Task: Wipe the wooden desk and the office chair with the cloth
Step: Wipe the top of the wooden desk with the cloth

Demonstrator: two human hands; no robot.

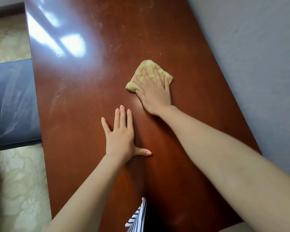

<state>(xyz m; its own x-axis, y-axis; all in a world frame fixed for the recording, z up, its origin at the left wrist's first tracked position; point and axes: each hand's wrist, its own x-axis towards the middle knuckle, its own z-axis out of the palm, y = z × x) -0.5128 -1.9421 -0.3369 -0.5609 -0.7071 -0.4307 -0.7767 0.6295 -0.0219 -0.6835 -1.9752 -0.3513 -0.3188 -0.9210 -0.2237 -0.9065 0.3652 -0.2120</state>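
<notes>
The person is leaning over a reddish-brown wooden bench (pixel 84 114), both bare forearms reaching out across it. The right hand (pixel 155 93) is lying flat, fingers spread, pressing down on a crumpled yellow cloth (pixel 147 71); the hand is not closing around the fabric but covering its near half with the palm and fingers. The cloth is sitting on the right-centre part of the benchtop, near the grey wall (pixel 249 56) that is running along the bench's right edge. The left hand (pixel 120 136) is resting open and empty on the bare wood, fingers extended and thumb splayed to the side, nearer the person than the right hand and apart from the cloth. Pale scratches and dusty smears are showing on the surface beyond the cloth, and window glare is reflecting at the far left. A dark grey padded seat (pixel 12 101) is standing beside the bench's left edge on a cream patterned carpet (pixel 18 185). A striped garment (pixel 138 215) is hanging at the bottom edge.
</notes>
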